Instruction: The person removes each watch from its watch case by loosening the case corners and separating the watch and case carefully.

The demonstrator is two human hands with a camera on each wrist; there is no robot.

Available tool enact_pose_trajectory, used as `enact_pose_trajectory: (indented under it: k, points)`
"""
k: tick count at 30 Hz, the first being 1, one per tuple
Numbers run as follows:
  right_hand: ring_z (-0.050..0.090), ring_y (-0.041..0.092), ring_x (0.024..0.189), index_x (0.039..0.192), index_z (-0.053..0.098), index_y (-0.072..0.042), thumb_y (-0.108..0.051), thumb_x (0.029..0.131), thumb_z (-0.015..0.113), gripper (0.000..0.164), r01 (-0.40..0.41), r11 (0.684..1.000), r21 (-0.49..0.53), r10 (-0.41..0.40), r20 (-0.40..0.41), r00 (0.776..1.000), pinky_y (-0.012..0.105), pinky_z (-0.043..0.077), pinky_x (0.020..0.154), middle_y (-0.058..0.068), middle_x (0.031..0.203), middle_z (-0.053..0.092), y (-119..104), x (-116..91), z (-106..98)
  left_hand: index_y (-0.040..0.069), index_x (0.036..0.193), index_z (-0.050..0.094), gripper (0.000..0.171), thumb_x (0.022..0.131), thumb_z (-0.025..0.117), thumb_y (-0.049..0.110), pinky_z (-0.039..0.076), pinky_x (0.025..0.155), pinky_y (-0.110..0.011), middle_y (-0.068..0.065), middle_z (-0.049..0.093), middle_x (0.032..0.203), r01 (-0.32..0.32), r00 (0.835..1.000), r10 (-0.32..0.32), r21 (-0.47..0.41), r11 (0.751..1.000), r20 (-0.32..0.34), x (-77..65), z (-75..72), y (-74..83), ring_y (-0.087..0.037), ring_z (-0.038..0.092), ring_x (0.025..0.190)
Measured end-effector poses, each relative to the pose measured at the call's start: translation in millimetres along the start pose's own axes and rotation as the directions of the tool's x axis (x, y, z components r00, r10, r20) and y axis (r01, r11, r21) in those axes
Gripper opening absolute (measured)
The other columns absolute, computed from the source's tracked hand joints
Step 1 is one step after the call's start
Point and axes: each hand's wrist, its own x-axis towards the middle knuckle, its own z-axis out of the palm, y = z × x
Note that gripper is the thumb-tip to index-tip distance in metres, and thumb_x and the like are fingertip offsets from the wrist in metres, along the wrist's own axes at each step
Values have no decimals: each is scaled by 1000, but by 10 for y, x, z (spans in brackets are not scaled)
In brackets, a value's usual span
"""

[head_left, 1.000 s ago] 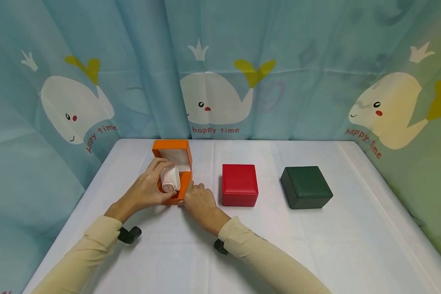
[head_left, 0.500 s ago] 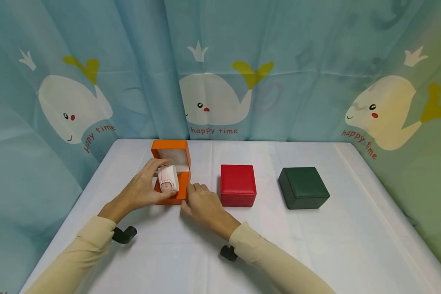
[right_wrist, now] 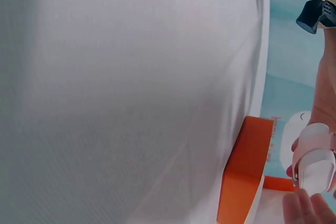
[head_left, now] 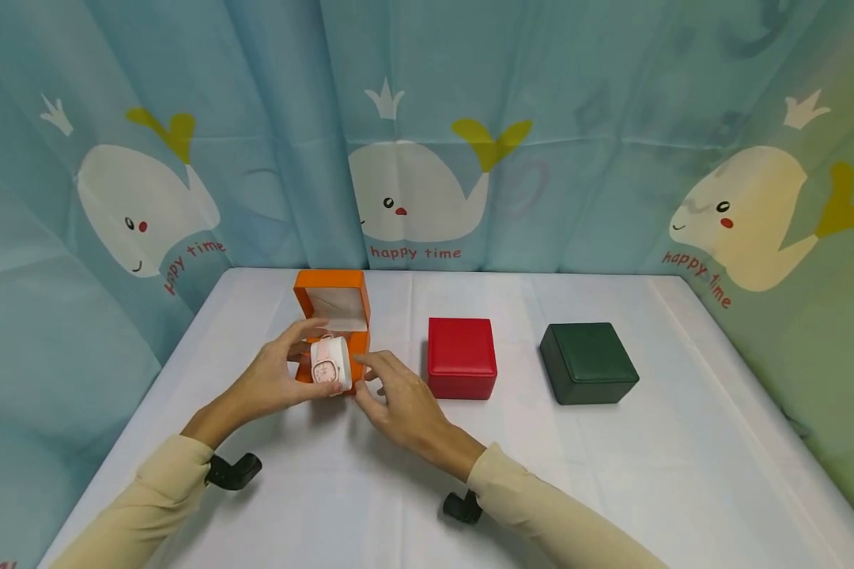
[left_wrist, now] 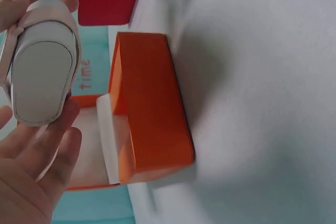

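Observation:
A pale pink watch [head_left: 325, 371], strapped round a white cushion [left_wrist: 43, 80], is held in my left hand [head_left: 266, 383]. Thumb and fingers grip the cushion from opposite sides, raised over the front of the orange box [head_left: 334, 281]. That box stands with its lid up and a white lining showing. My right hand [head_left: 411, 407] is just to the right of the watch, fingers loosely bent and pointing at it. In the right wrist view, the right fingertips [right_wrist: 307, 208] come right up to the cushion's edge. The left wrist view shows the cushion's flat end and the strap.
A closed red box [head_left: 462, 357] sits right of the orange one, and a closed dark green box [head_left: 589, 363] further right. White cloth [head_left: 583, 482] covers the table. Blue curtains [head_left: 270, 197] with whale prints hang behind it.
The watch on its cushion has come up and towards me out of the orange box in my left hand. My right hand has left the box's front right corner and moved beside the watch.

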Motion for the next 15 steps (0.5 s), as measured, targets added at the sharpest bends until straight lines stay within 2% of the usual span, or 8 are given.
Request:
enact_pose_trajectory:
  k: [3,7,10,15]
  points:
    - [62,21,115,146,52,-9,-12,99,62,48,3,991,132,-8,37,999,31,55,89,5,140,54,-4,-26,-9,11,148,44,88,76,93,25,50,91,-58,-16,54,143,8,1000,-7,-22,1000,19,-35,11,8,-34,64,109]
    - [50,25,132,156,38,-8,-14,98,65,64,6,969,246,-37,124,992,36,48,101,5,157,36,4,-44,-21,10,148,43,88,77,92,25,49,94,-57,-15,59,138,4,999,-1,-49,999,50,-70,15,23,-35,62,115]
    - [41,24,140,160,29,-8,-20,96,71,78,-25,958,284,-30,186,982,39,44,106,5,164,25,6,-58,-40,10,150,40,91,77,92,24,50,93,-54,-14,61,136,21,996,-14,-76,997,89,-93,19,40,-33,62,116]
    - [44,31,139,161,27,-8,-23,91,78,87,-64,956,288,-7,240,971,40,42,107,6,166,21,24,-80,-48,9,154,34,98,77,92,23,53,88,-51,-17,62,136,59,987,-41,-114,992,153,-133,36,74,-24,65,99]
